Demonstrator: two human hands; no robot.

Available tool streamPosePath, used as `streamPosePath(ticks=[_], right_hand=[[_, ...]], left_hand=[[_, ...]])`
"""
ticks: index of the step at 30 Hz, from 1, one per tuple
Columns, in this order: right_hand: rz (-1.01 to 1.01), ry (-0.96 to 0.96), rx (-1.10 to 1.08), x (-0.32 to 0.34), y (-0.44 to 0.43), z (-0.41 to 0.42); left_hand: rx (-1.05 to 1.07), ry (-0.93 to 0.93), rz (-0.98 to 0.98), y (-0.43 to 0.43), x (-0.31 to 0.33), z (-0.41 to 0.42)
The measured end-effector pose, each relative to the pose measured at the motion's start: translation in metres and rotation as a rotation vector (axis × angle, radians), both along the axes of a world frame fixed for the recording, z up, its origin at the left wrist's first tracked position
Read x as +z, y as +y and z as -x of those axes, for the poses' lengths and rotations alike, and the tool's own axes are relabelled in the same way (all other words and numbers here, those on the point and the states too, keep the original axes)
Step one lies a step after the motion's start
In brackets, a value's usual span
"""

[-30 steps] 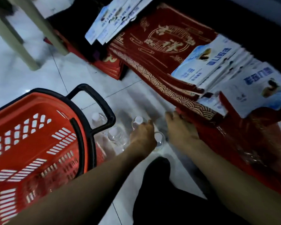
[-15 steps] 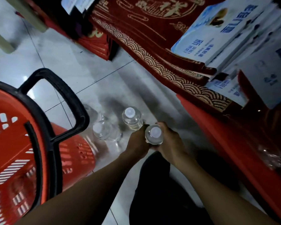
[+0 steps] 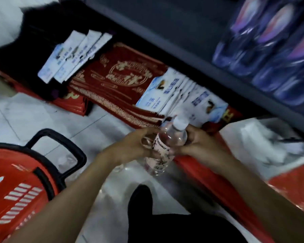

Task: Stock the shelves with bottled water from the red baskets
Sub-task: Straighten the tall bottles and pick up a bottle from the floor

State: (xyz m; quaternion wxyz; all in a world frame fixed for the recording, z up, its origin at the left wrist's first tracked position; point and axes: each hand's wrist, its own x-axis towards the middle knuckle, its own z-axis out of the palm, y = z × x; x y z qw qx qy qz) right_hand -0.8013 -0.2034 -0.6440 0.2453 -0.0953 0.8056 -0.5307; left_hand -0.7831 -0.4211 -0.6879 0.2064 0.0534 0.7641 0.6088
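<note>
A clear water bottle [image 3: 167, 146] with a white cap and a pink patterned label is lifted off the floor, tilted, cap up and to the right. My left hand [image 3: 133, 144] grips its left side and my right hand [image 3: 198, 146] grips its right side. The red basket [image 3: 16, 190] with a black handle stands at the lower left. Behind that handle a faint bottle [image 3: 66, 159] stands on the floor. A dark shelf edge [image 3: 191, 55] runs diagonally above, with blurred purple bottle packs [image 3: 274, 55] on it at the upper right.
Stacked red mats [image 3: 116, 81] with gold patterns lie under the shelf, with white and blue packets [image 3: 167, 92] on top. A white bag [image 3: 263, 142] and red packaging [image 3: 291, 188] fill the right. My dark trouser leg [image 3: 165, 220] is at the bottom centre. White floor tiles [image 3: 33, 116] lie at the left.
Both hands have raised one bottle from the floor group, and it now tilts between them. The view has swung up, bringing the shelf and purple packs into sight.
</note>
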Motion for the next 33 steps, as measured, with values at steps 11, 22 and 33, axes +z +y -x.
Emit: streamPosePath(ticks=[11,22,33], right_hand=[[0.258,0.381,-0.288,0.265,0.053,-0.096],[0.311,0.711,-0.371,0.445,0.109,-0.173],[0.137,1.134,-0.750,0.524,0.204,-0.139]], left_hand=[[-0.054,0.458,-0.348,0.075,0.263,-0.041],[-0.257,0.726,-0.269,0.138,0.473,-0.076],[-0.425,0.782,-0.247,0.274,0.583,-0.026]])
